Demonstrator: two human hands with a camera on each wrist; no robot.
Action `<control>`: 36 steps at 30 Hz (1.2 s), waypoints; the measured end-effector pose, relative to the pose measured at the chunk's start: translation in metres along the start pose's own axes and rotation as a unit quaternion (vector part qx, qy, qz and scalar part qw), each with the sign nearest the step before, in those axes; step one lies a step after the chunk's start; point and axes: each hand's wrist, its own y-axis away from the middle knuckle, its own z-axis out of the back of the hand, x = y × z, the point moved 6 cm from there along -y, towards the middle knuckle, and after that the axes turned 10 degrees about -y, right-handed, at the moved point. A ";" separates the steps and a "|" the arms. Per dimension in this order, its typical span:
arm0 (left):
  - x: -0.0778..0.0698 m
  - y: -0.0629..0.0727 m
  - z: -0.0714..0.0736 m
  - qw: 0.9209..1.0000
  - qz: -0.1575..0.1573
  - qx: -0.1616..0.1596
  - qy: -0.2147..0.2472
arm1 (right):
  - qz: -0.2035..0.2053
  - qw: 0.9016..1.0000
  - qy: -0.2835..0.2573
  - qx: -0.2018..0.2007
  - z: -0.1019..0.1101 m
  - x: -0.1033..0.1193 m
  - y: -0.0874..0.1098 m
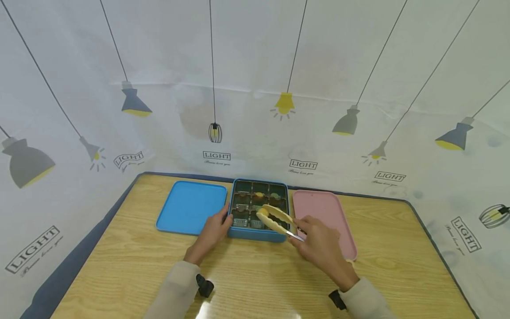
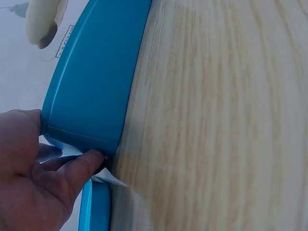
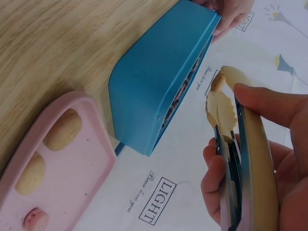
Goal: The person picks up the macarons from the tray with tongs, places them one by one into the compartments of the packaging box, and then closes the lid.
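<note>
A blue box (image 1: pixel 256 235) with a clear divided insert stands at the table's back. A small yellow piece (image 1: pixel 259 195) and a greenish one (image 1: pixel 275 196) lie in separate compartments. My left hand (image 1: pixel 215 228) grips the box's left near corner, thumb and fingers around it in the left wrist view. My right hand (image 1: pixel 320 243) holds cream-tipped metal tongs (image 1: pixel 275 227) over the box. Between the tong tips sits a small yellow-brown round piece (image 3: pixel 219 82), kind unclear. Beside the right hand lies a pink tray (image 1: pixel 342 212), partly hidden by it.
A blue lid (image 1: pixel 191 208) lies flat left of the box. On the pink tray, the right wrist view shows two oval bun-like pieces (image 3: pixel 63 131) and a pink macaron (image 3: pixel 36 220). A sheet printed with lamps (image 1: pixel 247 66) rises behind the table (image 1: pixel 255 279).
</note>
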 end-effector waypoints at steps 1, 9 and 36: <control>0.000 0.000 0.000 1.000 0.001 0.000 0.000 | 0.001 1.000 0.000 0.000 0.000 0.002 0.000; 0.000 0.002 -0.001 1.000 0.003 0.006 0.007 | 0.021 1.000 -0.003 0.001 -0.003 0.007 -0.001; 0.000 0.003 0.001 1.000 0.008 0.008 0.011 | 0.014 1.000 -0.001 -0.007 0.001 0.003 -0.003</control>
